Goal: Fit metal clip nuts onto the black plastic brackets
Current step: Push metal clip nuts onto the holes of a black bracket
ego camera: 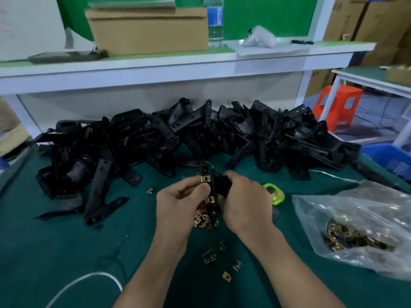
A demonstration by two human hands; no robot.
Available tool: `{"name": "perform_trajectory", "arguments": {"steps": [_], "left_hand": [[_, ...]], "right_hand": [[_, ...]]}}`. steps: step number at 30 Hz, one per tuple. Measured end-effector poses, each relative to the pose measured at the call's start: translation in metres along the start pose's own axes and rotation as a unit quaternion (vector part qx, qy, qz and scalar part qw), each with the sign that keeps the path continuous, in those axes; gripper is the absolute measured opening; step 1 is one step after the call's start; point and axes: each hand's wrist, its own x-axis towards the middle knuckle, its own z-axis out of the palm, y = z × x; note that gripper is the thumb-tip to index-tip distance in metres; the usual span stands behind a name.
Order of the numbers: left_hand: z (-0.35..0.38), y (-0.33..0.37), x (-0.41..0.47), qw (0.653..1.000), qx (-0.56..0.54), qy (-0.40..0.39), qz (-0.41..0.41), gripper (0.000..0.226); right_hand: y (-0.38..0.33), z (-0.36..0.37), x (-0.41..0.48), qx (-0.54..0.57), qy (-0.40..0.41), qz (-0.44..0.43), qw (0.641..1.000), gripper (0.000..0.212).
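Observation:
A black plastic bracket (213, 182) stands upright between both hands above the green table (55, 252). My right hand (242, 203) grips its right side. My left hand (180, 198) pinches a brass clip nut (205, 178) against the bracket's upper end. A second clip nut (210, 199) sits lower on the same bracket. Below the hands lies a small heap of loose clip nuts (203, 218), and a few more clip nuts (222, 261) are scattered nearer to me.
A big pile of black brackets (178, 138) fills the back of the table under a white shelf (155, 67). A clear bag of clip nuts (360, 232) lies at right. A green gadget (274, 194), a white cable (84, 283) and a blue crate (389, 158) are nearby.

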Motion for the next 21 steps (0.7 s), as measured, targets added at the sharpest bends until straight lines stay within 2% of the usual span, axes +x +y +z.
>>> {"name": "perform_trajectory", "arguments": {"steps": [5, 8, 10, 13, 16, 19, 21], "left_hand": [[0.033, 0.044, -0.002, 0.998, -0.060, -0.032, -0.018, 0.016], [0.067, 0.067, -0.004, 0.989, -0.121, -0.077, -0.033, 0.016], [0.102, 0.074, -0.006, 0.987, -0.097, -0.123, -0.021, 0.021], [0.175, 0.067, -0.013, 0.981, -0.030, -0.188, -0.034, 0.019], [0.255, 0.046, -0.020, 0.960, 0.023, -0.260, -0.105, 0.010], [0.333, 0.024, -0.031, 0.916, 0.110, -0.341, -0.179, 0.007], [0.380, 0.010, -0.040, 0.874, 0.170, -0.404, -0.207, 0.015]], "right_hand": [[0.026, -0.083, -0.011, 0.109, -0.086, -0.005, 0.990, 0.055], [0.060, -0.140, -0.030, 0.141, -0.115, 0.001, 0.983, 0.048], [0.086, -0.172, -0.047, 0.229, -0.117, 0.016, 0.966, 0.039], [0.136, -0.206, -0.078, 0.417, -0.070, 0.124, 0.898, 0.044], [0.190, -0.221, -0.111, 0.467, 0.015, 0.263, 0.844, 0.031], [0.244, -0.227, -0.140, 0.515, 0.119, 0.356, 0.771, 0.021], [0.277, -0.226, -0.154, 0.531, 0.184, 0.399, 0.725, 0.021]]}}
